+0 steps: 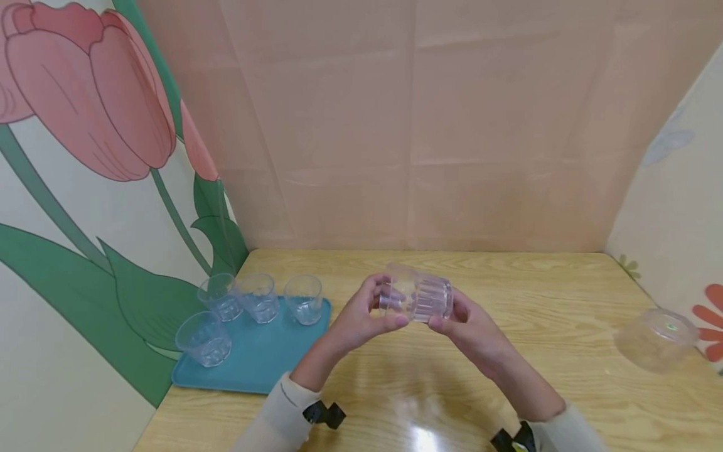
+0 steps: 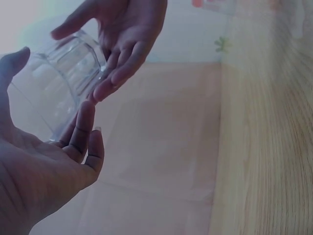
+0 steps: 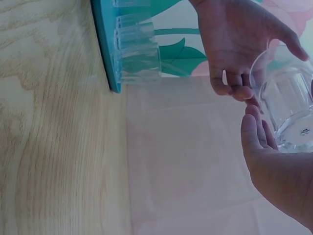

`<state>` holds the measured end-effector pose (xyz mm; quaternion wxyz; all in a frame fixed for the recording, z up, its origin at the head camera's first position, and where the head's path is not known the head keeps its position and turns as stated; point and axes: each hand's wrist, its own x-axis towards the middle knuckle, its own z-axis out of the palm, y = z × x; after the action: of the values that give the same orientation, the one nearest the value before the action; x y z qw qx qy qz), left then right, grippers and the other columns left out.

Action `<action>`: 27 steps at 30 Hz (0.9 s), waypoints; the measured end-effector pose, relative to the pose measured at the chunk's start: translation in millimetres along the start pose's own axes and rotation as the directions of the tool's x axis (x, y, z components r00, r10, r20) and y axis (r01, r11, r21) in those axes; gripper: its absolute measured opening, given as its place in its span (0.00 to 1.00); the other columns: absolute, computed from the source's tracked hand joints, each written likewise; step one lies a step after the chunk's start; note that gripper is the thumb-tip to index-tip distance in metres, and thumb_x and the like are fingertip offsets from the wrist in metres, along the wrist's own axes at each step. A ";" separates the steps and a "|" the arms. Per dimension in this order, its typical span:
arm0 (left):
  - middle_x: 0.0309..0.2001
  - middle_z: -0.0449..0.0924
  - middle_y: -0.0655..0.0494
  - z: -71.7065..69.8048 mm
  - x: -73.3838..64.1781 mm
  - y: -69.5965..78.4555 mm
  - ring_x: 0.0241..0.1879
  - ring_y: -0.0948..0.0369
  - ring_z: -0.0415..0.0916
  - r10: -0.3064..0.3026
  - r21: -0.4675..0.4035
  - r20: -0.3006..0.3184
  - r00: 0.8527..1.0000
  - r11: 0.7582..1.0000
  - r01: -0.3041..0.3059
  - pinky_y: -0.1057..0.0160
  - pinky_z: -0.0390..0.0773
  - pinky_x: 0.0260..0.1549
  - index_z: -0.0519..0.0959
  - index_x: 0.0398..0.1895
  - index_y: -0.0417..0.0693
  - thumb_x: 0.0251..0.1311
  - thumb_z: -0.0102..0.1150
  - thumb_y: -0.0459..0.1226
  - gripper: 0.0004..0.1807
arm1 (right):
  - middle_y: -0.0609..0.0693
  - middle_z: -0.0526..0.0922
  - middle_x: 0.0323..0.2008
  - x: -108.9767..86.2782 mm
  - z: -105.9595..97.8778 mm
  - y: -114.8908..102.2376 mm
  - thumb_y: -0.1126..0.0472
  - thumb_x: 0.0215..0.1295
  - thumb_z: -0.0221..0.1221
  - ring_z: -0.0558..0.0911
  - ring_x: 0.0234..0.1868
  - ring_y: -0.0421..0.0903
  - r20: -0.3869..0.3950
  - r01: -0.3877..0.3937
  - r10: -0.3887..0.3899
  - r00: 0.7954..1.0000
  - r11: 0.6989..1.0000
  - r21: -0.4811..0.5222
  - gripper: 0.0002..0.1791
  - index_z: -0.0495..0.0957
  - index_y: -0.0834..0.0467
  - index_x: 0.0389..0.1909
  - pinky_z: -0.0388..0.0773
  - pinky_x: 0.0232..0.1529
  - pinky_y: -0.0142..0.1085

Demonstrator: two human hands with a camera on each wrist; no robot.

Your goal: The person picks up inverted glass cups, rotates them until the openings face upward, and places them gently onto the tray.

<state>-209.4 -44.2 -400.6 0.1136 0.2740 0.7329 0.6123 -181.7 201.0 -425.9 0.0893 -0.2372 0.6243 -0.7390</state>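
Note:
Above the middle of the table both hands hold one clear drinking glass (image 1: 420,295), which lies tilted on its side between them. My left hand (image 1: 361,314) grips the rim end, thumb on the near side and fingers curled behind. At the base end, my right hand (image 1: 471,326) holds it with thumb in front and fingers beneath and behind. The right wrist view shows the glass's (image 3: 288,98) fluted lower wall and a small mark on its base. In the left wrist view the fingertips of both hands come close together under the glass (image 2: 58,83).
On the left a blue tray (image 1: 262,358) carries several upright clear glasses (image 1: 260,298) along its back and left side. A clear upside-down vessel (image 1: 658,339) stands at the table's right edge. Flower-printed panels (image 1: 85,94) flank both sides, and a pinkish backdrop (image 1: 412,125) rises behind the wooden table (image 1: 553,301).

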 end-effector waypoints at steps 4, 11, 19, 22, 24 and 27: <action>0.59 0.76 0.47 -0.6 -1.4 0.9 0.57 0.54 0.75 0.018 0.018 -0.001 1.000 1.000 -0.018 0.59 0.81 0.48 0.58 0.73 0.46 0.58 0.70 0.54 0.46 | 0.50 0.79 0.60 -0.4 0.2 -2.2 0.67 0.72 0.58 0.79 0.60 0.45 -0.016 -0.026 0.026 1.000 0.999 -0.046 0.34 0.56 0.65 0.75 0.76 0.59 0.34; 0.55 0.76 0.51 -2.9 -2.7 -2.1 0.54 0.55 0.75 0.041 0.068 -0.032 0.999 0.997 -0.039 0.53 0.79 0.50 0.61 0.72 0.51 0.56 0.71 0.57 0.45 | 0.56 0.76 0.63 -1.8 -0.8 -6.7 0.66 0.71 0.60 0.80 0.60 0.44 -0.018 -0.076 0.074 0.997 0.987 -0.141 0.38 0.53 0.66 0.77 0.77 0.57 0.36; 0.53 0.79 0.52 -12.2 -6.0 -4.6 0.50 0.57 0.77 0.077 0.161 -0.078 0.994 0.985 -0.063 0.48 0.76 0.53 0.63 0.71 0.46 0.55 0.72 0.57 0.46 | 0.65 0.66 0.70 -7.5 -12.8 -10.0 0.64 0.75 0.55 0.78 0.62 0.39 -0.006 -0.067 0.068 0.998 0.964 -0.259 0.34 0.54 0.63 0.77 0.76 0.58 0.32; 0.51 0.79 0.53 -16.6 -8.3 -4.1 0.50 0.57 0.77 0.073 0.199 -0.083 0.994 0.978 -0.055 0.50 0.76 0.54 0.64 0.70 0.47 0.56 0.71 0.57 0.44 | 0.64 0.66 0.71 -11.8 -18.7 -12.0 0.62 0.77 0.54 0.78 0.62 0.40 -0.017 -0.079 0.077 0.997 0.946 -0.314 0.32 0.56 0.61 0.77 0.74 0.58 0.29; 0.50 0.79 0.52 -19.2 -10.3 -3.8 0.50 0.57 0.76 0.063 0.228 -0.091 0.994 0.973 -0.040 0.48 0.77 0.54 0.65 0.70 0.49 0.57 0.70 0.56 0.42 | 0.63 0.66 0.71 -14.5 -22.2 -13.4 0.60 0.77 0.54 0.78 0.64 0.43 -0.020 -0.087 0.085 0.996 0.932 -0.351 0.32 0.56 0.60 0.77 0.73 0.58 0.28; 0.49 0.78 0.51 -22.7 -14.0 -3.3 0.50 0.56 0.77 0.035 0.271 -0.107 0.994 0.962 -0.005 0.46 0.77 0.54 0.65 0.69 0.49 0.56 0.71 0.54 0.41 | 0.60 0.67 0.72 -19.2 -27.6 -16.8 0.58 0.77 0.55 0.77 0.66 0.47 -0.030 -0.114 0.111 0.993 0.912 -0.394 0.31 0.58 0.56 0.77 0.72 0.58 0.27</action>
<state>-210.1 -71.1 -401.1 0.0282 0.2598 0.8120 0.5218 -175.0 237.0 -417.2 0.0797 -0.2115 0.7732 -0.5925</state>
